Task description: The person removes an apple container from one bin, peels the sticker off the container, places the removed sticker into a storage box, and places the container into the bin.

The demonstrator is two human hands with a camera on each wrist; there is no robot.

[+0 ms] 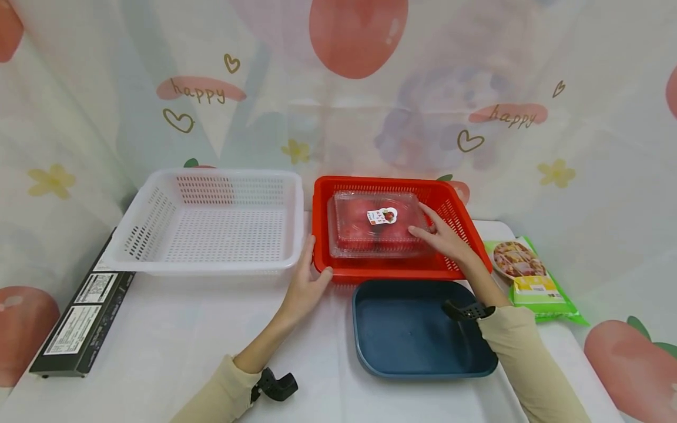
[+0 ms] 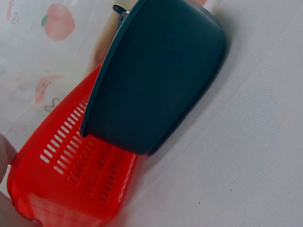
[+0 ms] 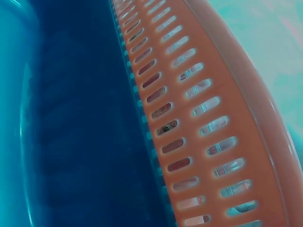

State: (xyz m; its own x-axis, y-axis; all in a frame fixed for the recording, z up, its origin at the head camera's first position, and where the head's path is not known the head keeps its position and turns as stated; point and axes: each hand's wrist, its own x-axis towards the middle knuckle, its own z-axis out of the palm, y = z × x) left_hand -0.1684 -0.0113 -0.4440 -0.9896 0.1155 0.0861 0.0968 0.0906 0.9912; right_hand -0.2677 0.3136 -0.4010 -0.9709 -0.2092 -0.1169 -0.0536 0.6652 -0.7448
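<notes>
Closest to the viewer sits a dark blue tray [image 1: 418,335] on the white-covered desk [image 1: 158,329], just under the right forearm and touching the near wall of the red basket [image 1: 322,205]. Beyond it, the left hand [image 1: 308,282] grips the red basket's near left corner, thumb hooked over the rim and fingers against the outer wall. Over on the other side, the right hand [image 1: 443,238] lies inside the basket with its fingers nearly straight, resting on the right end of a clear plastic box of tomatoes [image 1: 376,226] that sits flat on the basket floor with a small label on its lid. Left of the left hand, just beside the red basket, stands a white slotted basket [image 1: 211,220]. Further left again, a long black box [image 1: 81,320] lies along the desk edge. Right of the right hand, near the red basket's outer corner, lies a green food packet [image 1: 534,282].
</notes>
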